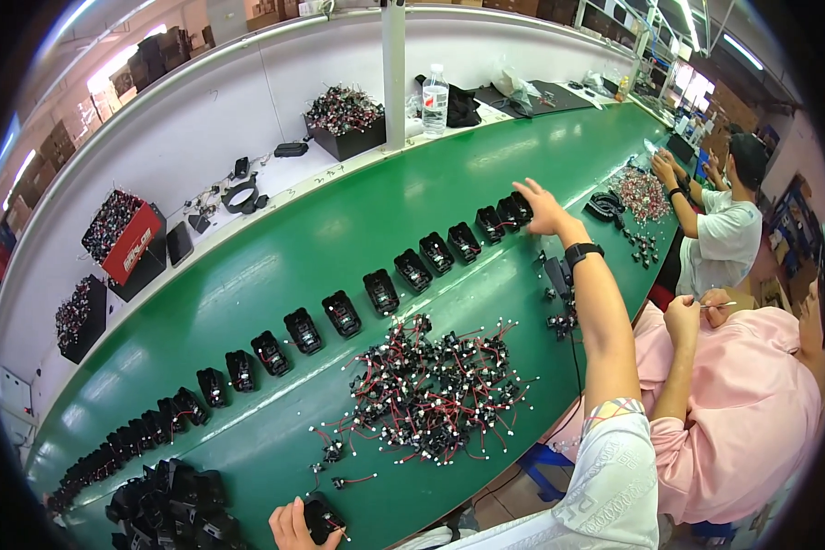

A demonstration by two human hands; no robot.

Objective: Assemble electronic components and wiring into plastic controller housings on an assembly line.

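My left hand (293, 526) is at the lower edge, its fingers closed round a small black plastic housing (322, 518). My right hand (544, 211) reaches far out over the green table, fingers stretched apart, at the end of a curved row of black housings. The last housing (514, 210) of that row lies right by its fingertips; whether they touch cannot be made out. Red wires show inside several housings, such as one in the middle of the row (341, 313). Between my arms lies a heap of small black parts with red wires and white connectors (435, 390).
A pile of black housings (170, 509) lies at the lower left. Boxes of wired parts (348, 128) and a water bottle (434, 103) stand on the back ledge. Close on my right sits a person in pink (738, 403); another person in white (726, 225) works farther along.
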